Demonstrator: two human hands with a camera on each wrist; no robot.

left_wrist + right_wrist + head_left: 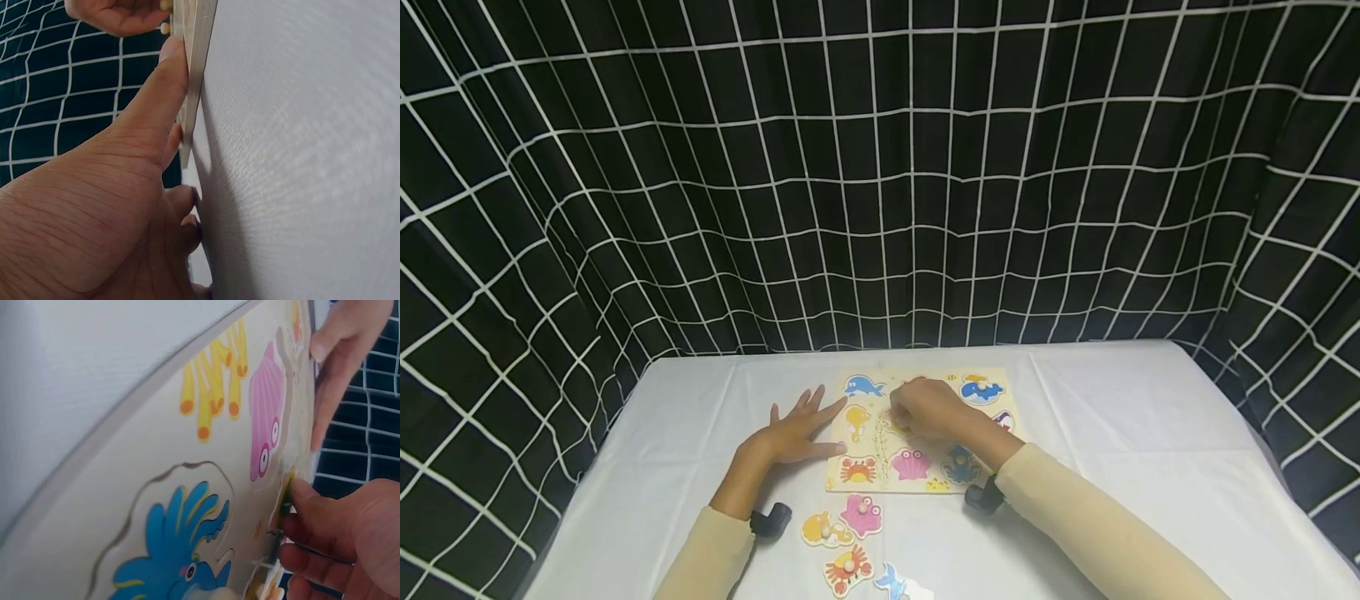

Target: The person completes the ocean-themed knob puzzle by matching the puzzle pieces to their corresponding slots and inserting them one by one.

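A wooden sea-animal puzzle board lies on the white table. My left hand is spread at its left side, thumb and a fingertip resting on the edge. Over the board's middle, my right hand has curled fingers pinching a yellow-green puzzle piece, mostly hidden by the hand. A blue whale piece and a blue octopus piece sit in the board. Printed pictures of a dolphin, seahorse, crab and pink shell show in their recesses.
In front of the board lie loose knobbed pieces: a pink shell, a yellow seahorse and a red crab. A blue-tailed piece is cut off by the lower frame edge. A black grid curtain surrounds the table.
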